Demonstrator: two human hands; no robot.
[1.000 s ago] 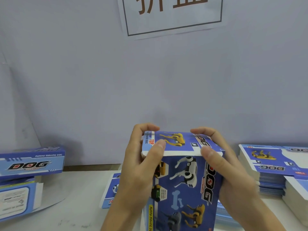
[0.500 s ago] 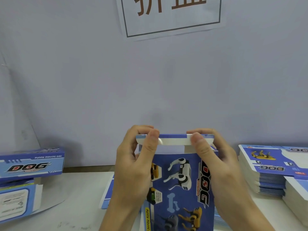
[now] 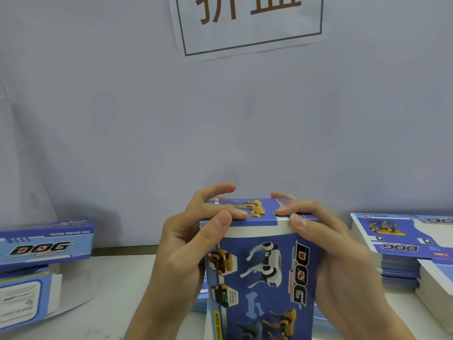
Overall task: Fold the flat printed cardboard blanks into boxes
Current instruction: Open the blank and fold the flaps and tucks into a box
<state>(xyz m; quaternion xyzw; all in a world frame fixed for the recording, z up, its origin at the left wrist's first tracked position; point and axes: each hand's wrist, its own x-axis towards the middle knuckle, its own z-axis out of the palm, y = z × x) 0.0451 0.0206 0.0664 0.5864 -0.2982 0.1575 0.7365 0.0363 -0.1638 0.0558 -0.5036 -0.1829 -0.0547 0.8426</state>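
A blue printed box (image 3: 262, 273) with robot dogs and the word DOG stands upright in front of me, its top flap folded down. My left hand (image 3: 186, 244) grips its upper left corner, thumb on the front edge and fingers lying on the top flap. My right hand (image 3: 328, 251) holds the upper right side, thumb on the front rim and fingers pressing on the flap. A stack of flat blanks (image 3: 402, 246) lies at the right.
Folded blue boxes (image 3: 46, 244) are piled at the left on the white table (image 3: 117, 285). More flat blanks (image 3: 201, 303) lie under the held box. A wall (image 3: 220, 131) with a paper sign (image 3: 250, 23) rises close behind.
The top flap, which stood edge-on half a second ago, now lies down over the box's top. My fingers have moved onto it and the box has come nearer.
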